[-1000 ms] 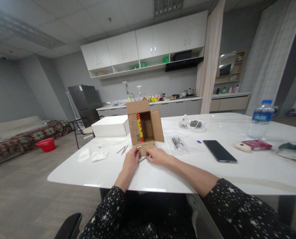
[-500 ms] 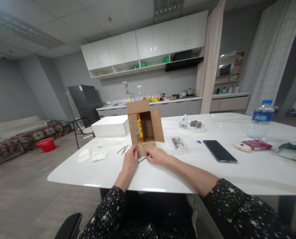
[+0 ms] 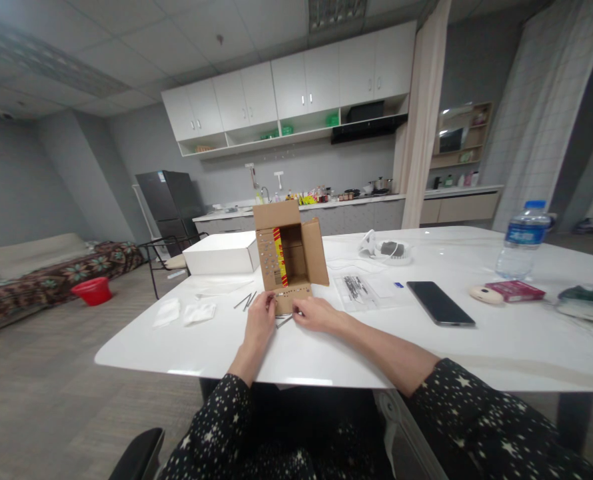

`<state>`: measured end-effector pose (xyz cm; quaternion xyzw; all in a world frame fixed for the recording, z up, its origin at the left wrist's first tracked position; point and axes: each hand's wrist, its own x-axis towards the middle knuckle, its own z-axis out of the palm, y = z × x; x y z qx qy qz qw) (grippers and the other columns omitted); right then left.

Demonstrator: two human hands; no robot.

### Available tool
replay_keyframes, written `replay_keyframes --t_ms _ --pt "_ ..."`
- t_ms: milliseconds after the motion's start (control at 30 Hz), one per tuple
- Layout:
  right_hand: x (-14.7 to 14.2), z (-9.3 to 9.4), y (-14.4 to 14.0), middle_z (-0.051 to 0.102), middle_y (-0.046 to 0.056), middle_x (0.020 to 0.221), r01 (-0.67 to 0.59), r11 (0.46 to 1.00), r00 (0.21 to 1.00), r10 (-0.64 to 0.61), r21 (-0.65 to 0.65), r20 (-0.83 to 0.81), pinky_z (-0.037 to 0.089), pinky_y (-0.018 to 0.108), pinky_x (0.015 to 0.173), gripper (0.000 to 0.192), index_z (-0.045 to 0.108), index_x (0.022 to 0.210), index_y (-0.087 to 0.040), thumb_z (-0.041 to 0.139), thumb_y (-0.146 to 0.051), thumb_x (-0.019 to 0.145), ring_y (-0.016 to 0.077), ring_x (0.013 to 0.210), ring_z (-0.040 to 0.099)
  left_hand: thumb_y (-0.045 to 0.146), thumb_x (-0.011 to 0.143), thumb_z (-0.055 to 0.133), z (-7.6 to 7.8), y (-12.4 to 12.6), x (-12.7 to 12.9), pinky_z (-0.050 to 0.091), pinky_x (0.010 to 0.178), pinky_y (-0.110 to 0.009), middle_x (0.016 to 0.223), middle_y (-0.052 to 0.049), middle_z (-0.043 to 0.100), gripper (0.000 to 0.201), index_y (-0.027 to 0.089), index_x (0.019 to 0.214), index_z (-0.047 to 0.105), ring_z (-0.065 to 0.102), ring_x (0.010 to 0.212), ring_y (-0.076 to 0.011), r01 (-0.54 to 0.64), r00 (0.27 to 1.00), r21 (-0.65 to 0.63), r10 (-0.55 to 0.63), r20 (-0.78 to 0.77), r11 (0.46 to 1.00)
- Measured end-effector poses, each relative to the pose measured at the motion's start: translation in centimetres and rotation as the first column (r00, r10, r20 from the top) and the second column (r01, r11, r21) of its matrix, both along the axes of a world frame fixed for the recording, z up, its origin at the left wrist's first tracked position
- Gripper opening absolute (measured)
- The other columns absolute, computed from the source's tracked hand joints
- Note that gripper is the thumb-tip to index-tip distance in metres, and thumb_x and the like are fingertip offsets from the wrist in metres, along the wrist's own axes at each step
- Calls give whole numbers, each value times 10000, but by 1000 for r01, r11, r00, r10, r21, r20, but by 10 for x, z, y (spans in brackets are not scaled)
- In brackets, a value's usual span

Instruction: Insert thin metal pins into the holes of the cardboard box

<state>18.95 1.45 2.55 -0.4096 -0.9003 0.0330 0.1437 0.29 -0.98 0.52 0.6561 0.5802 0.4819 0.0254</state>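
A brown cardboard box stands on the table with its flaps spread and its inside facing me. Small dots or pieces line its left flap and its lower front flap. My left hand, fingers bent together, is at the left edge of the front flap. My right hand is closed at that flap's right edge, fingertips pointing left. What either hand pinches is too small or hidden to tell. A thin metal rod lies between the hands. Several similar dark rods lie left of my left hand.
Behind the cardboard box stands a white box. Crumpled tissues lie to the left. On the right are a clear plastic bag, a phone, a magenta box and a water bottle. A white cabled device sits farther back.
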Motion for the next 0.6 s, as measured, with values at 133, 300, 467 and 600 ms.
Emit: replay_keyframes --t_ms 133,300,467,600 --pt "0 1 -1 730 71 992 1 1000 1000 -1 -6 2 406 275 692 253 646 1067 -217 463 -304 914 216 872 669 224 914 454 2 -1 1 521 898 -382 1038 -94 724 229 183 1034 644 671 953 -219 1 1000 -7 -1 2 1000" --pt "0 2 -2 729 70 987 1 1000 1000 -1 -6 5 407 272 698 254 648 1073 -219 461 -295 918 211 867 665 260 926 456 2 0 2 520 894 -372 1027 -95 737 240 188 1030 660 683 953 -226 -13 1000 -9 13 -18 1000" --pt "0 2 -2 724 63 986 0 1000 1000 0 -13 -5 409 274 711 259 649 1071 -226 452 -306 922 209 863 658 267 936 456 0 4 3 515 899 -366 1036 -91 740 241 195 1032 665 685 957 -224 -10 999 -10 9 -38 1000" --pt "1 1 -1 722 63 977 -6 1000 1000 6 -9 -2 412 281 709 265 643 1073 -230 444 -316 921 213 852 655 273 945 453 -1 8 4 518 894 -367 1041 -91 740 245 196 1036 668 685 954 -225 -13 998 -12 12 -56 1000"
